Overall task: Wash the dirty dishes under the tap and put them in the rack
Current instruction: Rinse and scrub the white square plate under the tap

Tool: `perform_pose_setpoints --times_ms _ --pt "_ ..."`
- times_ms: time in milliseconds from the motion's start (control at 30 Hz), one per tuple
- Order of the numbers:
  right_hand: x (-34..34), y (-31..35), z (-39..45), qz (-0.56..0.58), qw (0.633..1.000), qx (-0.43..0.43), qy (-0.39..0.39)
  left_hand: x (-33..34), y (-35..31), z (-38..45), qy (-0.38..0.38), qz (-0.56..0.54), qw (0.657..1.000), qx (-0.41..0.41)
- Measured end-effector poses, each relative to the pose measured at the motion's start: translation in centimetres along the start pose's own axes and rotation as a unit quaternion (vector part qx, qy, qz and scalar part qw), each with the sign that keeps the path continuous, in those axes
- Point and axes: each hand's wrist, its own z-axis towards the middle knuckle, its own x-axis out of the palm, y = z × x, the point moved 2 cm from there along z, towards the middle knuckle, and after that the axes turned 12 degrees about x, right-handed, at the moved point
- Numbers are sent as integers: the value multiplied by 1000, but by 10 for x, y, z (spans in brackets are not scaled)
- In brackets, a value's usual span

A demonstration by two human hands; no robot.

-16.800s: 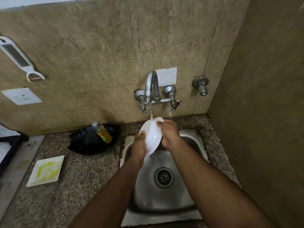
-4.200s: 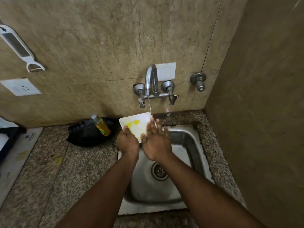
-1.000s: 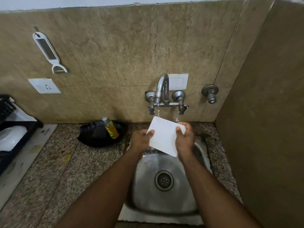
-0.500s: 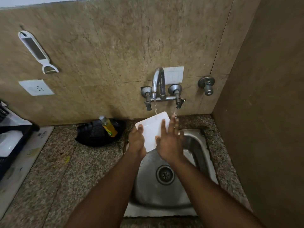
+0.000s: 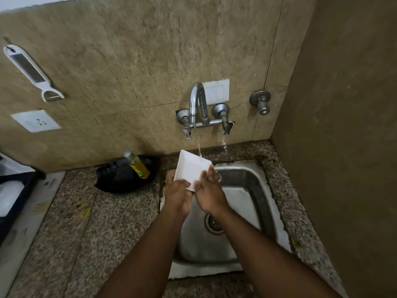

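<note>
Square white plate: tilted with its face toward the camera, held above the back left corner of the stainless steel sink. The face is clean white, where a yellow smear showed about four seconds ago.
Left hand: grips the plate's near edge, with its fingers curled round it, much as it did half a second ago.
Right hand: fingers straight and close together, resting against the plate's right edge. Half a second ago they lay spread flat across its face.
Water: a thin stream falls from the chrome wall tap onto the plate's far right part, as before.
Counter: the speckled granite counter bears a black plastic tray left of the sink, with a bottle of yellow liquid lying in it; both are unmoved.
Wall: a white-handled peeler hangs on the beige tiles, above a white socket.
</note>
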Motion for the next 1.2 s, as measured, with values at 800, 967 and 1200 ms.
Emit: perform_pose_setpoints --times_ms 800,967,1200 --pt "-7 26 -9 -86 994 -43 42 3 -11 3 -53 89 993 53" --pt "-19 44 8 -44 997 -31 51 19 -14 6 -46 41 997 36" --pt "-34 38 -6 13 995 -17 97 25 -3 0 -32 20 999 -32"
